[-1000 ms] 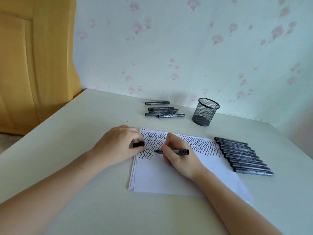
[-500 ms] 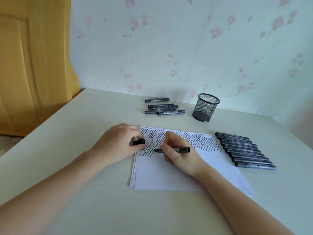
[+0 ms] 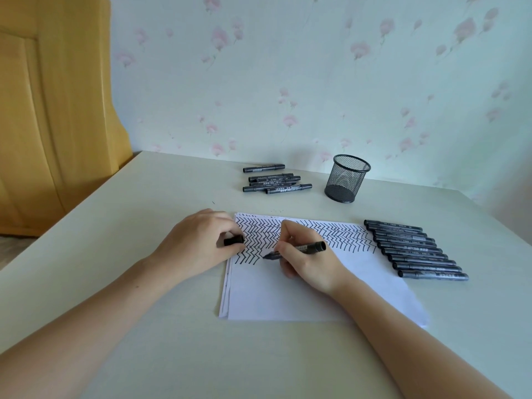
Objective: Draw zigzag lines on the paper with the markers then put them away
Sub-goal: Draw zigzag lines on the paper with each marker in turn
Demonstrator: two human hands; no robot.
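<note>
In the head view, the right hand [image 3: 309, 262] pinches a black marker [image 3: 296, 250], tip on the white zigzag-covered paper [image 3: 288, 295]. The left hand [image 3: 198, 243] pinches the black cap [image 3: 233, 241] at the paper's left edge.

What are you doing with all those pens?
A person is drawing zigzag lines on a sheet of paper. The right hand holds an uncapped marker with its tip on the page, partway along a new row. The left hand pinches the cap at the paper's left edge. A row of markers lies to the right, a smaller group of markers sits farther back, and the mesh pen cup has no markers in it.
</note>
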